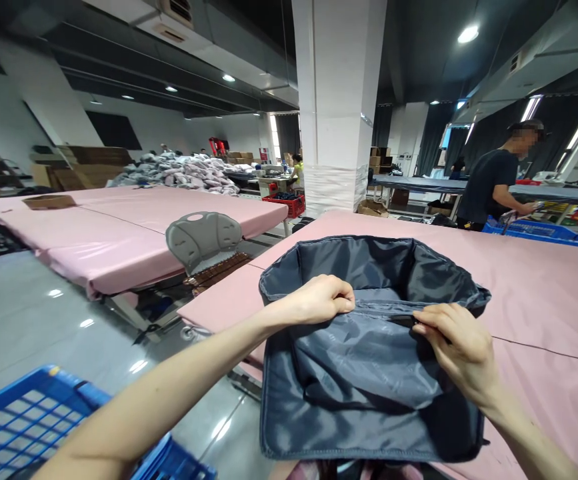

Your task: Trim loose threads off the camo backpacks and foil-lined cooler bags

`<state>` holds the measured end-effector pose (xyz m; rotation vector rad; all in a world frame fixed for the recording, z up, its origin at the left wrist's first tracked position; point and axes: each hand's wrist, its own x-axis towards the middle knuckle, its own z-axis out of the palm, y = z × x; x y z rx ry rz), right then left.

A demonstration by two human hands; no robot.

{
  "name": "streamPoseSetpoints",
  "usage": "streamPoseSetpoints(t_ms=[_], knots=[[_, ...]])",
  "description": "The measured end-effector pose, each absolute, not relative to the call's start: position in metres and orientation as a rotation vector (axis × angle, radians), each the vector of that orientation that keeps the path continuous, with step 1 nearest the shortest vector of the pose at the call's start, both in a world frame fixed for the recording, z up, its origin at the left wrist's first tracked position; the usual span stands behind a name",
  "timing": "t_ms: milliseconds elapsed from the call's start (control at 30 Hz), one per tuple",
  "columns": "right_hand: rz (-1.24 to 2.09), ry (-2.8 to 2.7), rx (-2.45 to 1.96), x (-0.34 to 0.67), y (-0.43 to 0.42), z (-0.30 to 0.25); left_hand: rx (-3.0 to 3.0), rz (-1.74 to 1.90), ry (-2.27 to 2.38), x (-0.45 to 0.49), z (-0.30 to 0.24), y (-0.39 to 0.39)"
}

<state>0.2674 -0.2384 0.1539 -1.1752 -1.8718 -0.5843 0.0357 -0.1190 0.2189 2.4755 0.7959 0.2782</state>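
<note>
Pinching the fabric band (379, 307) across the dark bag (363, 367), my left grip (325, 299) has thumb and fingers pressed together at its left part. Further along, my right grip (459, 341) pinches the band too, fingertips beside a small black piece (401, 321). I see the bag's mouth spread wide, its far wall standing up behind my fingers. It lies at the near edge of the pink worktop (543, 307); I can't tell how much of it the surface carries. At lower left I have a blue basket (51, 383); at right a person (489, 183) stands beyond the worktop.
</note>
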Motion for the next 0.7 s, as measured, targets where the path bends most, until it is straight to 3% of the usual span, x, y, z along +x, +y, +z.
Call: streamPoseSetpoints(t_ms=[100, 233, 333, 467, 700], knots=[[-0.519, -1.845, -1.171, 0.271, -0.235, 0.156, 2.607, 0.313, 0.780, 0.034, 0.216, -0.125], [-0.670, -1.912, -1.300, 0.278, -0.235, 0.160, 3.168, 0.591, 0.707, 0.029, 0.196, -0.141], [-0.845, -1.972, -1.370, 0.281, -0.242, 0.156, 3.526, 0.961, 0.386, 0.025, 0.178, -0.149], [-1.100, -2.026, -1.140, 0.282, -0.254, 0.144, 3.569, 1.361, -0.128, 0.022, 0.165, -0.150], [-1.206, -1.973, -1.190, 0.286, -0.256, 0.136, 3.549, 1.393, -0.340, 0.020, 0.159, -0.148]])
